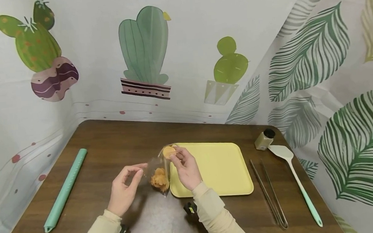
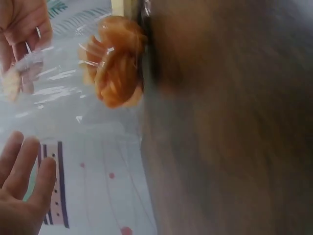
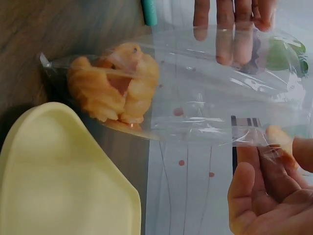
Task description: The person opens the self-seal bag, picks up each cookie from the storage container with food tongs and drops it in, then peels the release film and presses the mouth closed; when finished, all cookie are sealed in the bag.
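A clear plastic bag [image 3: 195, 93] hangs between the hands, upright, with several ridged golden-brown pastry-like pieces [image 1: 159, 179] at its bottom. My left hand [image 1: 124, 189] pinches the left edge of the bag's mouth with thumb and index finger; its other fingers show through the film in the right wrist view. On the opposite side, my right hand [image 1: 186, 168] holds a round, flat, pale orange cookie-like piece [image 1: 168, 152] between thumb and fingers at the bag's upper rim. The bag's lower right side overlaps a yellow tray [image 1: 215, 168].
A mint-green tube-like stick [image 1: 66, 189] lies at the table's left. Right of the tray are metal tongs [image 1: 269, 197], a spatula [image 1: 299, 181] with white head and green handle, and a black-lidded jar [image 1: 264, 139]. A printed cloth backdrop [image 1: 186, 59] stands behind the brown table [image 1: 123, 134].
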{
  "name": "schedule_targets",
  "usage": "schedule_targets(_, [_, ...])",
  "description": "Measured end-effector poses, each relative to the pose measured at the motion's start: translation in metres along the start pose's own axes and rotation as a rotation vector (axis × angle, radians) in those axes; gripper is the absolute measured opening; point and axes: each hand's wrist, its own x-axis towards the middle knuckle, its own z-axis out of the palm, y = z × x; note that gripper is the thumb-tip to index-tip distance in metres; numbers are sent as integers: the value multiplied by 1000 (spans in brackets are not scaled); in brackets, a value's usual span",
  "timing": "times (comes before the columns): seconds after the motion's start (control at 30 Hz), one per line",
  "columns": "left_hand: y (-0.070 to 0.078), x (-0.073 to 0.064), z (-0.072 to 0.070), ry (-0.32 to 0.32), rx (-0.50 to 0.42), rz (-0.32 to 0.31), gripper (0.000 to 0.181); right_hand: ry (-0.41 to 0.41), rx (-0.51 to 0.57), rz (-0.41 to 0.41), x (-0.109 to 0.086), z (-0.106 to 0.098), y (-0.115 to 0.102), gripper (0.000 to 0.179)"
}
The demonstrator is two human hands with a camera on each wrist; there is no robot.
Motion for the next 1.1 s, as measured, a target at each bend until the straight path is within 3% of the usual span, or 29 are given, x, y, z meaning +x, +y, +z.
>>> schedule_targets(0.17, [-6,-2,-8,-50,-80,-44,9,-17,-91,-37,1,2,0,23])
schedule_targets(0.33, [-13,4,-14,-63,-153,-31,26,-54,-81,-72,1,3,1,27])
schedule_targets(0.43, [-18,11,-17,-54,-129,-50,26,-100,-27,-87,4,3,9,30])
schedule_targets(0.53, [-20,17,-23,-87,-85,-125,25,-163,23,-80,7,4,11,32])
schedule_targets(0.67, [-2,24,-27,-179,51,-165,26,-222,45,-84,9,5,7,32])
schedule_targets(0.73, [11,27,-25,-217,130,-121,26,-239,49,-104,10,7,7,31])
schedule_targets(0.83, [22,31,-18,-227,224,-25,25,-261,49,-134,11,10,4,30])
schedule_targets(0.93, [26,33,-10,-195,256,71,23,-286,30,-132,11,13,3,30])
schedule_targets(1.1, [27,34,-1,-132,265,189,18,-282,-19,-93,10,20,23,39])
